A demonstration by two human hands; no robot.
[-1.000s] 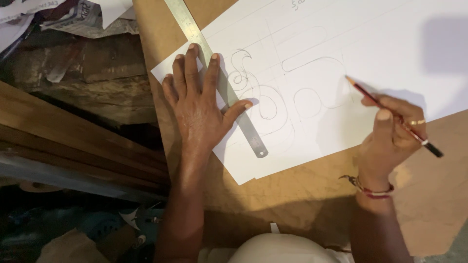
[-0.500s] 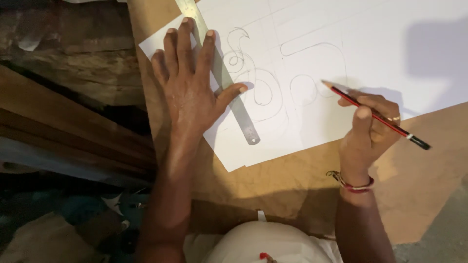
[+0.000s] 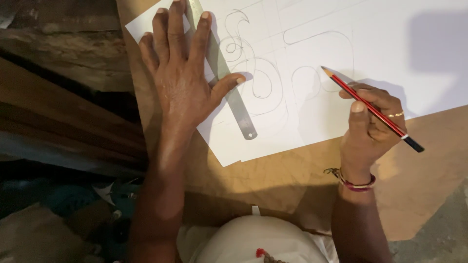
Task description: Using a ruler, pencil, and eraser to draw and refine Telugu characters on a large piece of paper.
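A large white paper sheet (image 3: 370,58) with curved pencil outlines lies on a brown board (image 3: 273,180). My left hand (image 3: 183,73) presses flat, fingers spread, on a metal ruler (image 3: 234,104) that runs diagonally across the sheet's left part. My right hand (image 3: 368,129) grips a red and black pencil (image 3: 373,109), its tip hovering at or just above the sheet beside a drawn loop. A ring sits on one finger and bangles on the right wrist.
The brown board's left edge borders dark wooden planks (image 3: 58,126) and rough stone (image 3: 63,44). Scraps and clutter (image 3: 97,199) lie lower left. My white-clothed body (image 3: 248,241) is at the bottom. Grey floor (image 3: 434,234) shows at lower right.
The view has shifted, so the sheet, ruler and both hands sit higher and further left in the picture. My left hand stays flat on the ruler; the pencil remains raised near the drawn curves.
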